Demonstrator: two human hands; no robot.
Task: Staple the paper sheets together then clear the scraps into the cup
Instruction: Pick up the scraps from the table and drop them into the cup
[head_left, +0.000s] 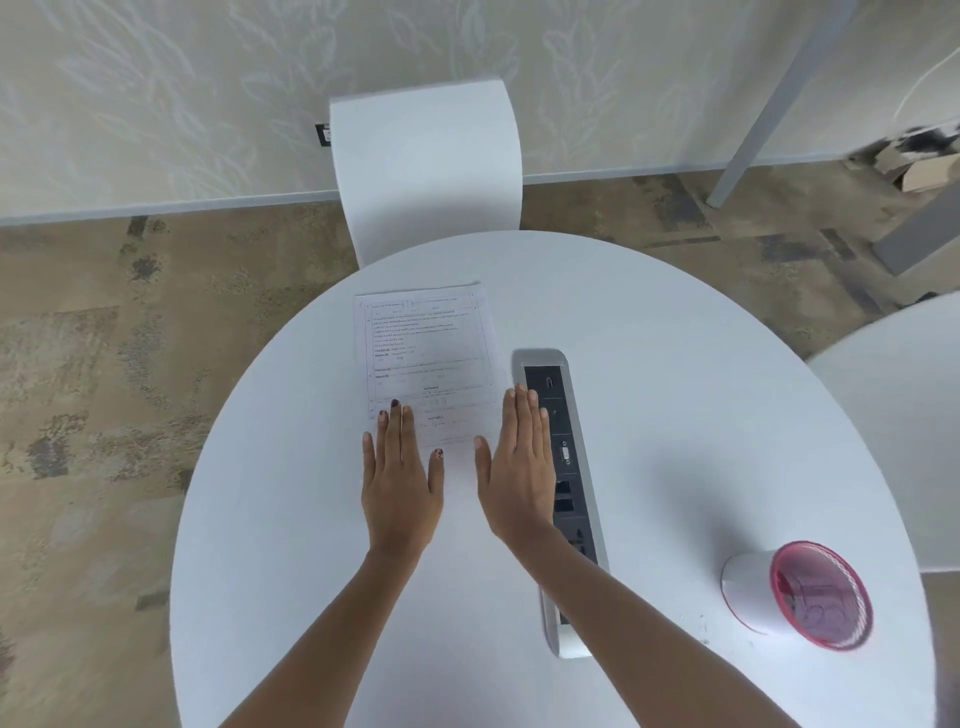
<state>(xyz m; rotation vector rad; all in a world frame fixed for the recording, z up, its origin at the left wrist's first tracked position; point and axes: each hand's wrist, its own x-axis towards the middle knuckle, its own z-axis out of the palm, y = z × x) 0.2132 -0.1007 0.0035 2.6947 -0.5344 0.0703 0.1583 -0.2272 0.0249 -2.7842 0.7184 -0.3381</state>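
Printed paper sheets (428, 358) lie flat on the round white table (675, 389), a little left of its middle. My left hand (400, 478) rests flat with its fingertips on the sheets' near left corner, holding nothing. My right hand (517, 467) lies flat by the sheets' near right corner, fingers straight, partly over the socket strip. A white cup with a red rim (800, 595) stands at the table's near right. No stapler and no scraps show in the view.
A long grey socket strip (569, 499) is set into the table just right of my right hand. A white chair back (426, 166) stands beyond the table's far edge. Another white surface (904, 415) lies at the right. A grey post (769, 104) rises at the back right.
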